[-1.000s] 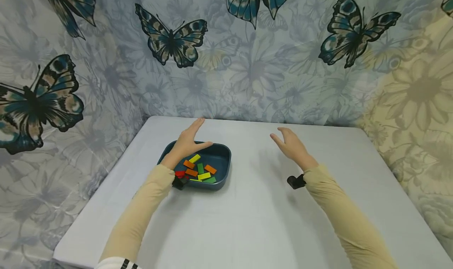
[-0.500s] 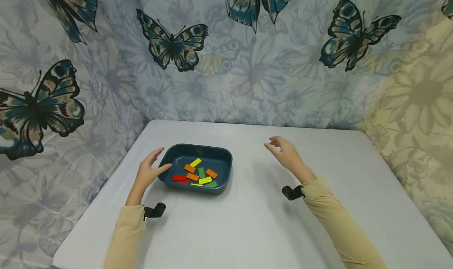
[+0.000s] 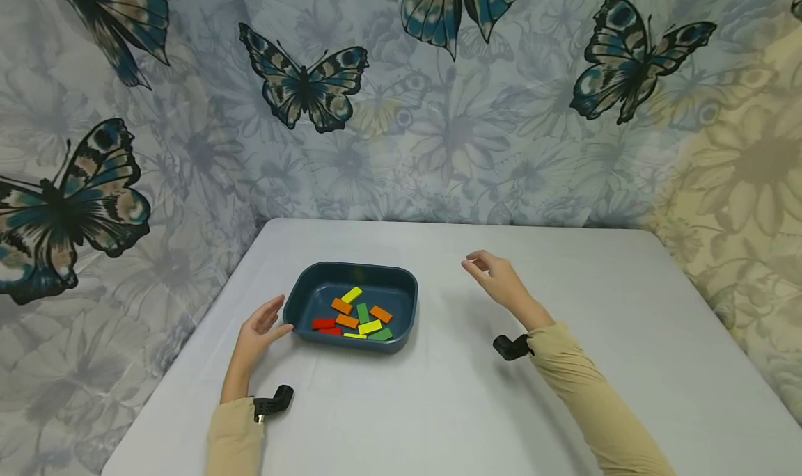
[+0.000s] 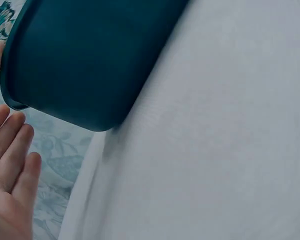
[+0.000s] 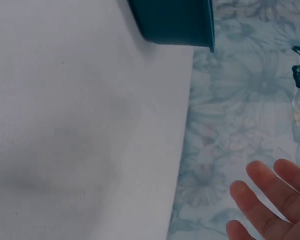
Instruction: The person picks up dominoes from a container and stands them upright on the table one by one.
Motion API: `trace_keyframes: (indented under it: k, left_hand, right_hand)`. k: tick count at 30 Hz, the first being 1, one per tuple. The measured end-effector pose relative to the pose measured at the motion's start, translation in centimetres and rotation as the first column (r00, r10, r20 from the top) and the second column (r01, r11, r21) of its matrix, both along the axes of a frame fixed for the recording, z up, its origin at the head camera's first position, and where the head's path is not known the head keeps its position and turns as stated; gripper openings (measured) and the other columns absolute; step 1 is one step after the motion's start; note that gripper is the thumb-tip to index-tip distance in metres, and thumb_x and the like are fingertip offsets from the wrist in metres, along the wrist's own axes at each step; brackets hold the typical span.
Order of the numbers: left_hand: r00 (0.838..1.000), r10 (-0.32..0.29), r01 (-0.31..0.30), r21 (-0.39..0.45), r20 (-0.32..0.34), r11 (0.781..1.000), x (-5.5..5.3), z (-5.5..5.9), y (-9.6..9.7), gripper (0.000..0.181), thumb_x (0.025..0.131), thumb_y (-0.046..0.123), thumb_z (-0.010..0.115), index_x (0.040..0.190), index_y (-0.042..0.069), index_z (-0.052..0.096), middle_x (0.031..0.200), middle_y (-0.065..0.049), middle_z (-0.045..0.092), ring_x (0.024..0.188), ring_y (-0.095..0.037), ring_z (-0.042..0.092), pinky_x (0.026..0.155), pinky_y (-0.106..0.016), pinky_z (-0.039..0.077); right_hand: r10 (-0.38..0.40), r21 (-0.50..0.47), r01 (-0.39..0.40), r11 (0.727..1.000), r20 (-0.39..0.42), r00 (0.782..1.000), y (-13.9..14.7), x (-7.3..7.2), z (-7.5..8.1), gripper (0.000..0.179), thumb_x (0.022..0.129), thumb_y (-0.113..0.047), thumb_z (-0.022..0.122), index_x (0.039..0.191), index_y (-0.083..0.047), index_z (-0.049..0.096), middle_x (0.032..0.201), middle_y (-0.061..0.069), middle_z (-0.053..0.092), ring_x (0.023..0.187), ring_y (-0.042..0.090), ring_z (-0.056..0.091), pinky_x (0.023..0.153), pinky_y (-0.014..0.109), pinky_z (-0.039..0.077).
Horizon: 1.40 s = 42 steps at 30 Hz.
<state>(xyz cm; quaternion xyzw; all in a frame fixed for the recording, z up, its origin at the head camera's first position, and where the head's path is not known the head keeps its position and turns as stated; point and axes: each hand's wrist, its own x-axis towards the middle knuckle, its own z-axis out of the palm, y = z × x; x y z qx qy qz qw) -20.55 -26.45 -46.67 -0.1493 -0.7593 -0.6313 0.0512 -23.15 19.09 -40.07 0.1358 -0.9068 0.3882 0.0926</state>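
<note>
A dark teal plastic basin (image 3: 407, 309) stands left of the table's middle. Inside lie several small rectangular blocks: red (image 3: 324, 323), orange (image 3: 381, 314), yellow (image 3: 352, 294) and green (image 3: 379, 335). My left hand (image 3: 255, 333) is at the basin's left end, fingers nearly straight, thumb apart, holding nothing. In the left wrist view its fingertips (image 4: 26, 131) lie close to the basin's rim (image 4: 10, 95). Well to the basin's right, my right hand (image 3: 499, 281) hovers over the table with loosely bent fingers and nothing in them.
A white cloth covers the table (image 3: 401, 413). Behind it and at the left hangs a butterfly-patterned cloth backdrop (image 3: 451, 170), close to the table's far edge. Each wrist carries a small black camera, such as the right one (image 3: 510, 348).
My left hand has moved back from over the basin to its left end. The right hand has shifted slightly left and nearer, its fingers bending a little more. The blocks stay in the basin.
</note>
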Motion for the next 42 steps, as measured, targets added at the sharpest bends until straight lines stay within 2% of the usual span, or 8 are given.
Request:
trace_keyframes:
  k: [5,9,21,25,27,31,37,42]
  left_hand:
    - [0.999,-0.007,0.009,0.053,-0.040,0.999,-0.2,-1.5,-0.2,0.053,0.077,-0.007,0.065,0.126,-0.011,0.043,0.132,-0.025,0.037,0.118,-0.009,0.041,0.096,-0.020,0.034]
    - [1.000,-0.026,0.027,0.068,-0.016,0.997,0.0,-2.0,-0.4,0.054,0.077,-0.008,0.065,0.126,-0.010,0.043,0.134,-0.022,0.037,0.116,-0.007,0.043,0.095,-0.021,0.036]
    - [0.997,-0.070,0.071,0.052,-0.024,0.996,-0.3,-1.8,-0.9,0.060,0.075,-0.009,0.066,0.129,-0.010,0.039,0.135,-0.025,0.032,0.118,-0.008,0.040,0.095,-0.021,0.035]
    - [0.999,-0.047,0.048,0.018,-0.024,0.999,-0.2,-1.5,-1.3,0.060,0.074,-0.007,0.068,0.129,-0.007,0.042,0.134,-0.022,0.036,0.116,-0.006,0.041,0.094,-0.020,0.036]
    - [0.999,-0.026,0.026,0.006,-0.028,1.000,-0.1,-1.4,-1.5,0.059,0.073,-0.006,0.069,0.127,-0.007,0.044,0.132,-0.021,0.039,0.115,-0.005,0.043,0.093,-0.019,0.037]
    - [0.999,-0.019,0.018,-0.010,-0.043,1.000,-0.1,-1.4,-1.7,0.057,0.073,-0.005,0.070,0.124,-0.009,0.047,0.130,-0.021,0.042,0.113,-0.005,0.045,0.092,-0.020,0.038]
    - [0.997,-0.005,0.005,0.001,-0.081,1.000,0.0,-1.8,-1.5,0.053,0.072,-0.007,0.069,0.121,-0.011,0.049,0.129,-0.020,0.043,0.112,-0.005,0.046,0.091,-0.021,0.039]
    - [0.992,-0.022,0.024,0.020,-0.122,1.000,0.0,-2.2,-1.0,0.050,0.072,-0.012,0.067,0.118,-0.016,0.048,0.128,-0.024,0.043,0.112,-0.005,0.046,0.090,-0.020,0.040]
  right_hand:
    - [0.022,-0.014,-0.023,1.000,-0.029,0.999,-1.4,-0.4,0.2,0.037,0.092,-0.034,0.049,0.108,-0.002,0.059,0.092,0.008,0.064,0.085,0.025,0.058,0.071,0.042,0.049]
    - [0.044,-0.041,-0.047,0.998,-0.059,0.997,-2.8,-0.5,0.0,0.034,0.092,-0.030,0.051,0.106,0.000,0.060,0.089,0.007,0.064,0.081,0.023,0.059,0.069,0.039,0.050]
    - [0.054,-0.114,-0.074,0.991,-0.167,0.984,-7.2,-1.2,0.2,0.025,0.082,-0.017,0.067,0.098,0.001,0.062,0.084,0.010,0.064,0.075,0.020,0.061,0.065,0.029,0.053]
    - [0.078,-0.129,-0.101,0.986,-0.177,0.981,-9.1,-1.3,-0.4,0.027,0.076,-0.014,0.073,0.093,0.002,0.058,0.084,0.013,0.063,0.071,0.021,0.060,0.063,0.027,0.052]
    - [0.095,-0.127,-0.115,0.985,-0.153,0.984,-10.1,-1.3,-0.8,0.028,0.074,-0.013,0.074,0.089,0.001,0.056,0.082,0.013,0.062,0.069,0.020,0.060,0.062,0.026,0.052]
    - [0.145,-0.097,-0.149,0.984,-0.039,0.989,-11.8,-1.6,-1.5,0.026,0.073,-0.012,0.075,0.087,0.000,0.056,0.079,0.009,0.061,0.070,0.017,0.059,0.061,0.022,0.051]
    - [0.230,0.032,-0.233,0.972,0.074,0.970,-13.8,-2.7,-1.9,0.030,0.077,-0.013,0.072,0.097,0.004,0.058,0.084,0.011,0.061,0.073,0.018,0.058,0.062,0.022,0.050]
    - [0.249,0.128,-0.267,0.955,0.140,0.958,-14.7,-3.3,-2.4,0.032,0.079,-0.015,0.070,0.102,0.003,0.060,0.087,0.012,0.062,0.078,0.020,0.058,0.065,0.024,0.050]
